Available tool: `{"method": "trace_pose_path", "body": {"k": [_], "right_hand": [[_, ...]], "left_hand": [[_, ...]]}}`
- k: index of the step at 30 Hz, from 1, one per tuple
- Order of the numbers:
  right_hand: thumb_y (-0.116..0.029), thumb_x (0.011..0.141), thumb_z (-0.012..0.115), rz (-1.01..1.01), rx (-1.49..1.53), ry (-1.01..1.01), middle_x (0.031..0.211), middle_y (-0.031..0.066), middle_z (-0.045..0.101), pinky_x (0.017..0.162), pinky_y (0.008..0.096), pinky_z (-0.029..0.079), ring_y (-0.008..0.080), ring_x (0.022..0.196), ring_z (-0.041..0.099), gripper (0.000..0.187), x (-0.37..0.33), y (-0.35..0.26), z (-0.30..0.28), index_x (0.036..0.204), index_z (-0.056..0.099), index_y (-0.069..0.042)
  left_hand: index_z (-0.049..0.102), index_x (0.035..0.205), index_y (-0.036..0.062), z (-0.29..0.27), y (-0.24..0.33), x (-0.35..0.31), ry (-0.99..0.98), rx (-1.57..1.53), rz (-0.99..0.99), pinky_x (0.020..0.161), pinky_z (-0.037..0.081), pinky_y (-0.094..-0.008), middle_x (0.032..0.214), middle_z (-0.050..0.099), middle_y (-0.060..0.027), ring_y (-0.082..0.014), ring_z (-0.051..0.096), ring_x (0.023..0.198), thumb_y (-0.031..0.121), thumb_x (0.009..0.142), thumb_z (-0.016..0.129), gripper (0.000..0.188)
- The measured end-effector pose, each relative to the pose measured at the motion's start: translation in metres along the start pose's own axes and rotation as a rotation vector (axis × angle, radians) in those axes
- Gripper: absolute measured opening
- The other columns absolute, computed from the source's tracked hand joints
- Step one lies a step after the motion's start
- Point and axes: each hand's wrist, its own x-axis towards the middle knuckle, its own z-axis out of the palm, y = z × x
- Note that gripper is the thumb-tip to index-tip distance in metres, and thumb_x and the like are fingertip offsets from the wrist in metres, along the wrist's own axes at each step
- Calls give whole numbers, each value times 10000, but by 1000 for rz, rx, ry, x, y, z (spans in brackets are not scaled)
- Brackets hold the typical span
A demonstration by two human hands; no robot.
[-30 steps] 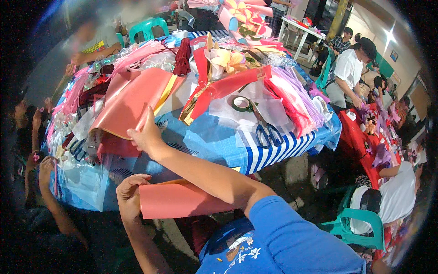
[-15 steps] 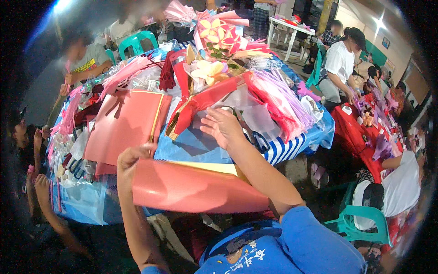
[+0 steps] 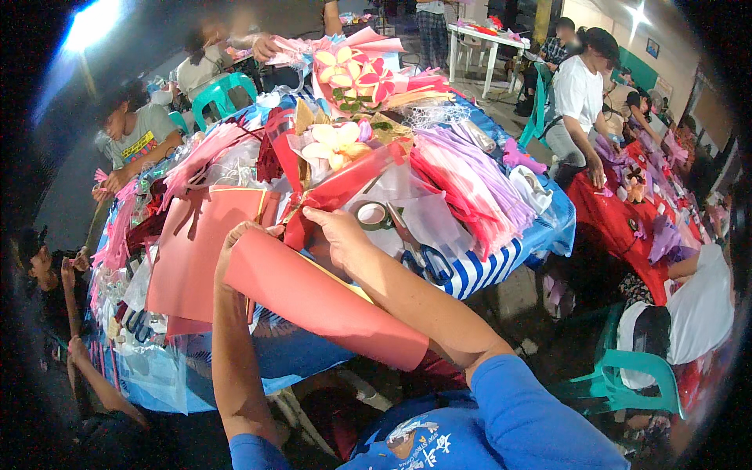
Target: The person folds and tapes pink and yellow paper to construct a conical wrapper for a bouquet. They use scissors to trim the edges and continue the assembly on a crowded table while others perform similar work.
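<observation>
A curved sheet of coral-red wrapping paper (image 3: 329, 301) with a yellow inner side slants in front of me. My left hand (image 3: 236, 239) grips its upper left end. My right hand (image 3: 341, 233) is at the lower end of a flower bouquet, its thumb on the red wrap and its other fingers mostly hidden. The bouquet has a cream and yellow flower (image 3: 335, 145) inside red wrap (image 3: 352, 182) with gold edges. Beside my right wrist lie a tape roll (image 3: 371, 214) and dark-handled scissors (image 3: 429, 262). A stack of coral-red sheets (image 3: 205, 254) lies to the left.
The blue-covered table (image 3: 301, 364) also carries lilac and red-pink tissue strips (image 3: 470, 176), a larger pink bouquet (image 3: 352, 78) and plastic wrap. People work around it and at a red-covered table (image 3: 595, 219) on the right. A green chair (image 3: 627, 376) stands at the lower right.
The held paper has tilted, its right end lower. My right hand has gone from spread fingers to closing at the bouquet's lower end. The view has shifted slightly.
</observation>
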Motion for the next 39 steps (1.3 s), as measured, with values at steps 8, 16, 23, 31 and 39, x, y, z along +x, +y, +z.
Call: {"method": "trace_pose_path", "body": {"k": [8,16,23,31,39], "right_hand": [[-180,755,674,-59,215,-63,837,87,625,561,346,472,193,670,600,274,21,13,-6,957,582,-19],[-388,790,636,99,118,7,922,28,586,648,357,445,197,795,563,345,-24,3,-1,1003,549,-130],[-623,726,583,234,56,-146,933,4,588,717,345,443,140,815,540,538,-54,10,-6,1009,577,-166],[-438,752,675,151,218,-99,899,52,566,730,347,477,202,807,565,461,-62,21,7,1018,515,-97],[-367,756,694,148,220,-109,836,37,555,685,343,463,189,754,545,370,-56,29,2,965,530,-108]], "left_hand": [[583,796,25,26,6,0,-116,-149,87,708,500,-323,881,635,-138,-220,610,873,42,783,578,22],[606,805,-1,49,28,-33,-112,22,191,739,493,-309,904,634,-143,-201,609,876,36,752,619,66],[624,840,-4,63,46,-79,-127,119,195,810,467,-303,993,630,-143,-190,604,893,106,760,637,136],[620,847,-5,64,32,-107,-152,-16,175,761,484,-307,1006,627,-163,-184,611,861,121,800,636,136],[624,880,2,67,25,-122,-134,-82,127,853,451,-314,1005,630,-134,-191,584,955,48,784,617,107]]}}
